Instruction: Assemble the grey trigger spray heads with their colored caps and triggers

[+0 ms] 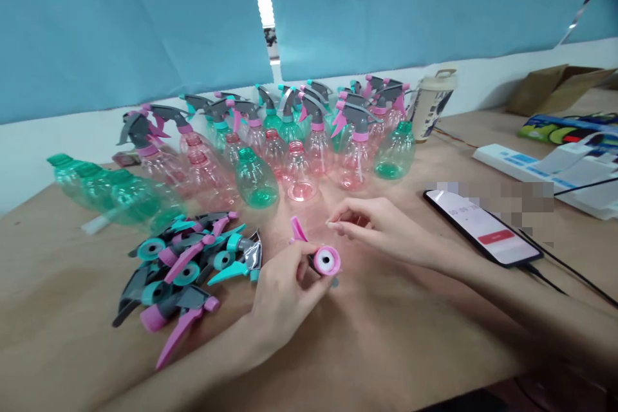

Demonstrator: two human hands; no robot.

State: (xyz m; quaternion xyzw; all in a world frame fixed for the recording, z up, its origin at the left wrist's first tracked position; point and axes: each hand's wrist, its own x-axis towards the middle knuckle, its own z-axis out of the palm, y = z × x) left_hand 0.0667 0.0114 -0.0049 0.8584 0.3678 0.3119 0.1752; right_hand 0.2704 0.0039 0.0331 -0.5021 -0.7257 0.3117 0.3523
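Observation:
My left hand (287, 296) grips a pink and grey trigger spray head (328, 261), its round collar opening turned towards me with a white inside and dark hole. Just right of it hovers my right hand (369, 225), thumb and fingertips pinched together; whatever they hold, if anything, is too faint to make out. Left of my left hand lies a pile of loose spray heads (186, 270) in pink, teal and grey. Beyond both hands stand open bottles, among them a clear pink bottle (302, 174) and a green bottle (257, 180).
Several bottles fitted with spray heads (356, 148) fill the back. Green bottles (130, 196) lie at the left, near a clear tube (103, 222). On the right are a phone (483, 232) with cable, a power strip (541, 170), a lidded cup (432, 106) and a cardboard box (555, 90).

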